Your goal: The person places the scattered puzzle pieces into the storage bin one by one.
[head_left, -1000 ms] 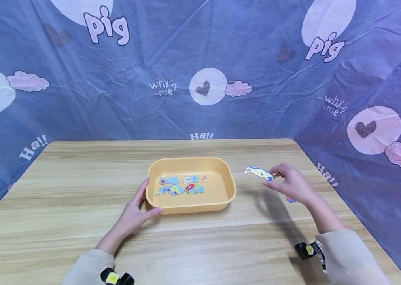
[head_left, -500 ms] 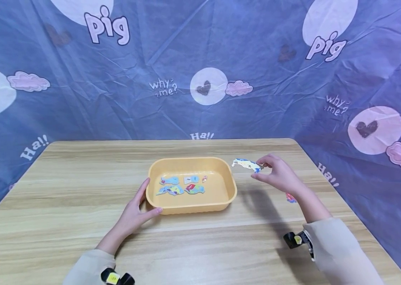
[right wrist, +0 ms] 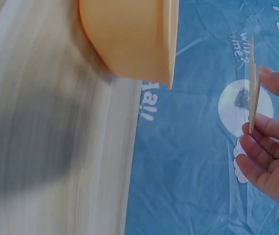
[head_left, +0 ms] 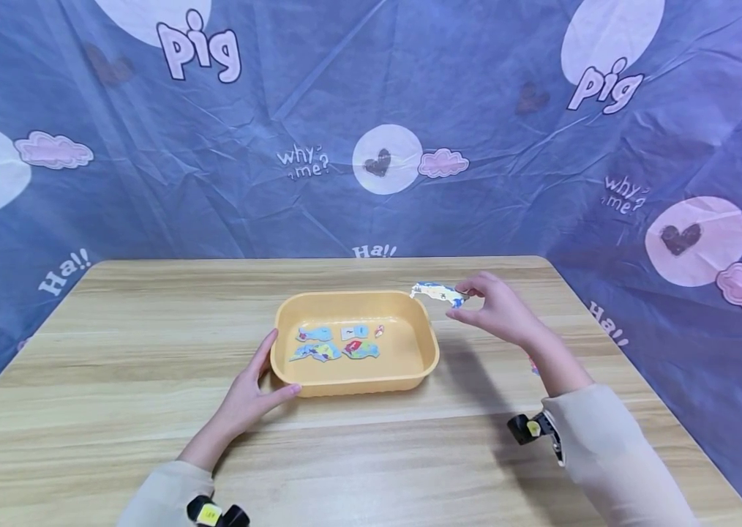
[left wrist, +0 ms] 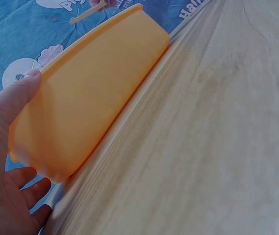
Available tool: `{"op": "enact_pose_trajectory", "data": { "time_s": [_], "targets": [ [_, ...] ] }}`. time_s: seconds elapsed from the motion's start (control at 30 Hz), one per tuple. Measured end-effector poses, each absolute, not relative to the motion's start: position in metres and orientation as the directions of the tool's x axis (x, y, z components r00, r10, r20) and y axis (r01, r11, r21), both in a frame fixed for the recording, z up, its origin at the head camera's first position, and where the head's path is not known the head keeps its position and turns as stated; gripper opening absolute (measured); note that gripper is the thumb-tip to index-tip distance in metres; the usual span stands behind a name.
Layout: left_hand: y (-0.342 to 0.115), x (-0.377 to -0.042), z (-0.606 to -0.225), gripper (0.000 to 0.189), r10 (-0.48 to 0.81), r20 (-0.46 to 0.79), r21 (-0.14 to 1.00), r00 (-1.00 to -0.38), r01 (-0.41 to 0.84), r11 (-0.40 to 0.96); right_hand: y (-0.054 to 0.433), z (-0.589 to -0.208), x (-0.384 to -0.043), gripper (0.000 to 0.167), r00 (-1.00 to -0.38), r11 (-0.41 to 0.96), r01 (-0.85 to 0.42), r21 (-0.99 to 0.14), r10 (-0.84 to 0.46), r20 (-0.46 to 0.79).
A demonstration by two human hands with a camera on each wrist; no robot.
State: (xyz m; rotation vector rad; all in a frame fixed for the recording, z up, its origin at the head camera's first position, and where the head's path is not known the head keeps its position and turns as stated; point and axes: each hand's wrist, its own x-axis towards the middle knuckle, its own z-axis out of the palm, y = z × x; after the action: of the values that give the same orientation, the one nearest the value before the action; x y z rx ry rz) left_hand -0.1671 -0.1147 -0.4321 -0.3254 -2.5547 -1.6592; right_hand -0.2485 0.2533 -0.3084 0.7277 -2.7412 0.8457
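My right hand (head_left: 496, 307) pinches a flat, irregular puzzle piece (head_left: 438, 292), white and blue, between thumb and fingers. It is held in the air over the right back corner of a yellow plastic tray (head_left: 371, 384). Edge-on in the right wrist view, the puzzle piece (right wrist: 253, 95) looks thin and wood-coloured. My left hand (head_left: 249, 395) grips the tray's left front corner, thumb on the front rim and fingers along the left side. Inside the tray lie several printed pieces, among them a blue-yellow one (head_left: 318, 352) and a red-green one (head_left: 361, 350).
Another small colourful piece (head_left: 533, 364) lies on the wooden table (head_left: 371, 461) at the right, partly hidden by my right forearm. A blue printed cloth (head_left: 246, 205) hangs behind the table and along its sides.
My right hand has carried the puzzle piece left and away from me, from beside the tray to its right back corner. My left hand and the tray have stayed put.
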Motion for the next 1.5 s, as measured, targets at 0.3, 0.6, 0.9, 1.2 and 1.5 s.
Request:
{"op": "enact_pose_trajectory", "data": {
  "time_s": [0.3,0.6,0.9,1.2,1.5],
  "targets": [
    [-0.114,-0.166,-0.431,0.090,0.133,0.171,0.896,-0.976,0.211,0.392,0.236,-0.306,-0.251,0.042,-0.846,0.717,-0.532,-0.450,-0.428,0.319],
    [-0.114,-0.166,-0.431,0.090,0.131,0.179,0.892,-0.975,0.218,0.396,0.218,-0.302,-0.252,0.043,-0.832,0.699,-0.555,-0.450,-0.462,0.308],
    [-0.114,-0.166,-0.431,0.090,0.134,0.180,0.891,-0.974,0.219,0.398,0.198,-0.305,-0.255,0.043,-0.816,0.671,-0.577,-0.466,-0.496,0.297],
    [-0.113,-0.167,-0.430,0.090,0.132,0.179,0.892,-0.975,0.218,0.396,0.184,-0.314,-0.259,0.042,-0.794,0.636,-0.606,-0.477,-0.517,0.319],
    [-0.114,-0.166,-0.430,0.091,0.134,0.185,0.894,-0.974,0.223,0.388,0.172,-0.323,-0.259,0.042,-0.819,0.620,-0.568,-0.542,-0.490,0.298]
  ]
}}
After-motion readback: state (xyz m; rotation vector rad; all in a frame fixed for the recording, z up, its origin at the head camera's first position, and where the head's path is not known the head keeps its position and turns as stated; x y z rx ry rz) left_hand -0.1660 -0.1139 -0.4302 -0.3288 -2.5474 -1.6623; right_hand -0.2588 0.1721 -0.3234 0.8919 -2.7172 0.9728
